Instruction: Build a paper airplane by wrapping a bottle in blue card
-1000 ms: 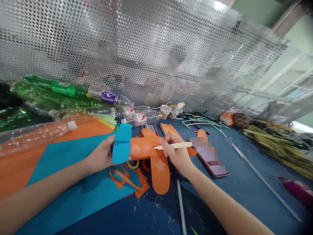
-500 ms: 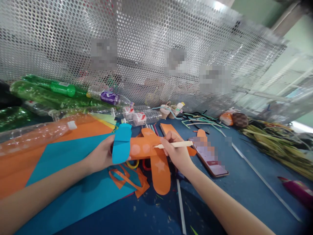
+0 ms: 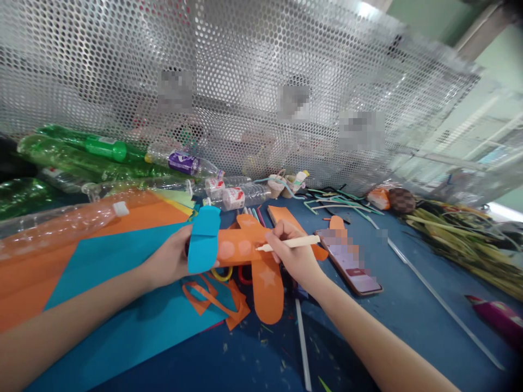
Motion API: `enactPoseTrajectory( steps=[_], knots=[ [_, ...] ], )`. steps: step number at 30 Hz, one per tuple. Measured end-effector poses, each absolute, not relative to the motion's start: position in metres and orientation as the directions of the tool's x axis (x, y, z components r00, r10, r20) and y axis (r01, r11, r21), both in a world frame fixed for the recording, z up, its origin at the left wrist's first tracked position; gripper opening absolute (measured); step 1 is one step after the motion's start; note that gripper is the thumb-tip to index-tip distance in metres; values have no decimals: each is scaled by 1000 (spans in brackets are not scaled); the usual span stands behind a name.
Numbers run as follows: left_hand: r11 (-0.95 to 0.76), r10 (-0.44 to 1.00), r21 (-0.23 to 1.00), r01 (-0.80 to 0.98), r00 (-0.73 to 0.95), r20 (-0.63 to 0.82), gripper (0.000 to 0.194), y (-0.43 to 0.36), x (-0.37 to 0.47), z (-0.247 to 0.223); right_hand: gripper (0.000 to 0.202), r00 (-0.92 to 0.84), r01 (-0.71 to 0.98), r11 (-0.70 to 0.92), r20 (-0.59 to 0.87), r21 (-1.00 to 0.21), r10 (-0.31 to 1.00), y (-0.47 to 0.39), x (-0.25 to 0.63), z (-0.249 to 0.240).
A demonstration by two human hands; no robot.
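An orange paper airplane model [image 3: 267, 291] with a blue paper tail [image 3: 203, 250] lies across the middle of the view. My left hand [image 3: 174, 258] is closed round its tail end, fingers partly hidden behind the blue paper. Pale round patches show along the body, and a pale star marks the near wing. In my right hand [image 3: 296, 253] a cream-coloured marker [image 3: 300, 242] is pinched, its tip at the body just right of the round patches. Below the model, yellow scissor-like handles [image 3: 223, 274] and orange paper scraps [image 3: 237, 305] rest on blue paper [image 3: 139, 321].
Plastic bottles [image 3: 106, 149] lie along the back left by a perforated metal screen [image 3: 245, 71]. A phone [image 3: 349, 264] is to the right of my right hand. Farther right are a long pale strip [image 3: 441, 302], dried leaves [image 3: 461, 239] and a purple packet [image 3: 496, 316].
The marker tip has shifted very slightly left along the orange body, with my right hand moving a little. My left hand keeps its hold on the tail end.
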State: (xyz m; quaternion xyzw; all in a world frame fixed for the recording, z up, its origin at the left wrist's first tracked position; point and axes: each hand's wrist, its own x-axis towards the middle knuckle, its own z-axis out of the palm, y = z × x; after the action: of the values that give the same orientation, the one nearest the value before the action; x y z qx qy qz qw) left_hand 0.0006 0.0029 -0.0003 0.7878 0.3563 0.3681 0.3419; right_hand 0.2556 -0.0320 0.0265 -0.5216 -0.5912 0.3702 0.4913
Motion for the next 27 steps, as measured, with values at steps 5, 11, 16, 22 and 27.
enactPoseTrajectory(
  steps=[5, 11, 16, 22, 27],
  knots=[
    [-493, 826, 807, 326, 468, 315, 39, 3, 1, -1, 27, 17, 229, 175, 184, -958, 983, -31, 255, 25],
    [-505, 816, 811, 297, 471, 335, 40, 4, 2, -2, 26, 11, 245, 167, 175, -955, 985, -32, 255, 25],
    [-522, 782, 822, 228, 511, 355, 32, 3, 3, 2, 26, -3, 248, 158, 163, -956, 987, -32, 256, 25],
    [-514, 782, 833, 202, 509, 360, 39, 2, 4, 3, 28, -5, 259, 158, 163, -953, 987, -33, 256, 25],
    [-523, 776, 830, 193, 511, 370, 38, 3, 4, 2, 27, 23, 245, 165, 176, -955, 984, -33, 256, 26]
  ],
)
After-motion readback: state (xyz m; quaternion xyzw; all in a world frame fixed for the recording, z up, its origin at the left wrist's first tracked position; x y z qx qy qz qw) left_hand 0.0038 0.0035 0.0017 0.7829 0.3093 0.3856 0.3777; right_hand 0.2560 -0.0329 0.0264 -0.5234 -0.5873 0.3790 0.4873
